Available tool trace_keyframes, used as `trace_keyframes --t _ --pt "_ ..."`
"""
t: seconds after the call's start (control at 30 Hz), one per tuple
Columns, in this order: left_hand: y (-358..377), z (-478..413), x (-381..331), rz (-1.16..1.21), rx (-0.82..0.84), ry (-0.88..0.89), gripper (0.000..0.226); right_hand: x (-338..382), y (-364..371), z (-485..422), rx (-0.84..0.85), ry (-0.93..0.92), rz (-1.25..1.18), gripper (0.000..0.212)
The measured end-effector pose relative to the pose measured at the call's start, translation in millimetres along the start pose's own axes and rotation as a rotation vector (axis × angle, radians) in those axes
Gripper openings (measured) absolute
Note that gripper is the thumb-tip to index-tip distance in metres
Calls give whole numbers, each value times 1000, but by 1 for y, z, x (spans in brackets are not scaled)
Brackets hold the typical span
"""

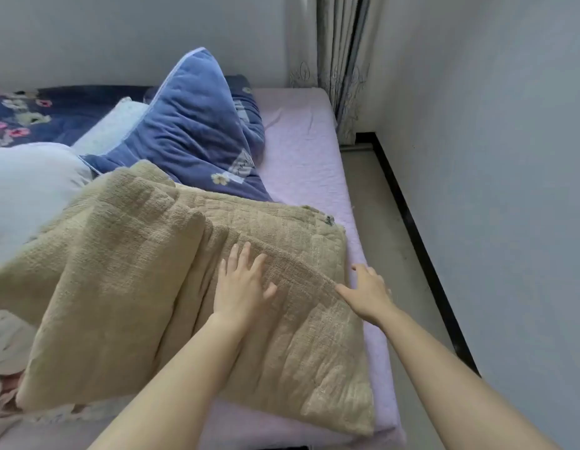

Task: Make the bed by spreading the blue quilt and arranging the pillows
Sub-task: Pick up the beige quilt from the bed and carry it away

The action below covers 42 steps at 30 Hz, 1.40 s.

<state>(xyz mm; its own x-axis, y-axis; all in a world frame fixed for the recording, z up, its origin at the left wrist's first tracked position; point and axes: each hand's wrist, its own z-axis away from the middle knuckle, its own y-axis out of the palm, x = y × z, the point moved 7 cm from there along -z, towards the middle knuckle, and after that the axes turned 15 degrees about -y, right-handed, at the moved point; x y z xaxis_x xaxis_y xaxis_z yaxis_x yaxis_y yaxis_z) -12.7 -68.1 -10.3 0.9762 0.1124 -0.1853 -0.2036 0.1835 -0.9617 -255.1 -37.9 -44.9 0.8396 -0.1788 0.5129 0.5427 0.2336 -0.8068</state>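
A tan quilted pillow (282,336) lies on the lilac sheet (301,151) near the bed's right edge, partly under a tan blanket (120,254). My left hand (241,284) rests flat on the pillow, fingers spread. My right hand (368,292) is at the pillow's right edge with fingers apart, touching it. The blue quilt (191,131) is bunched up in a peak behind the blanket. A white pillow (25,186) sits at the left.
A dark floral cover (38,115) lies along the far wall. Pink fabric (6,345) is bundled at the lower left. A narrow strip of floor (396,254) runs between the bed and the right wall; a curtain (344,60) hangs in the corner.
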Motion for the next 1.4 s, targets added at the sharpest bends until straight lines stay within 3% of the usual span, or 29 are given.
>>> trace_keyframes --t 0.13,0.3,0.37,0.43,0.5,0.6,0.7,0.77,0.83,0.93,1.0,1.1,1.2,1.33,1.4 --pt "54 -22 6 -202 -57 144 71 -54 61 -16 126 173 -93 72" --pt "90 -53 7 -277 -194 280 90 -106 115 -37 196 298 -169 109" --pt "93 -65 4 -283 -170 283 97 -118 132 -38 257 368 -239 103" --pt "95 -77 -3 -247 -138 264 87 -123 145 -42 312 368 -264 75" --pt "89 -83 -11 -176 -165 289 54 -121 139 -52 180 280 -267 53" --pt "57 -86 -4 23 -285 344 30 -87 83 -72 -277 32 -137 20" --pt "13 -99 22 181 -412 239 28 -16 21 -87 -660 -281 47 30" --pt "2 -122 34 209 -437 132 30 6 16 -120 -674 -367 125 26" --pt "11 -152 43 203 -400 -48 29 0 34 -155 -590 -246 167 30" --pt "45 -177 44 142 -329 -188 25 -59 93 -172 -328 370 -212 114" --pt "67 -181 45 108 -330 -179 26 -78 129 -170 -230 414 -648 134" --pt "86 -185 51 104 -348 -168 28 -110 149 -160 -80 419 -1131 138" --pt "95 -193 53 133 -338 -162 28 -133 163 -142 51 519 -1169 152" --pt "103 -202 53 155 -372 -159 28 -125 176 -150 -93 469 -1292 113" --pt "103 -204 53 163 -396 -147 28 -115 178 -151 -60 496 -1396 95"
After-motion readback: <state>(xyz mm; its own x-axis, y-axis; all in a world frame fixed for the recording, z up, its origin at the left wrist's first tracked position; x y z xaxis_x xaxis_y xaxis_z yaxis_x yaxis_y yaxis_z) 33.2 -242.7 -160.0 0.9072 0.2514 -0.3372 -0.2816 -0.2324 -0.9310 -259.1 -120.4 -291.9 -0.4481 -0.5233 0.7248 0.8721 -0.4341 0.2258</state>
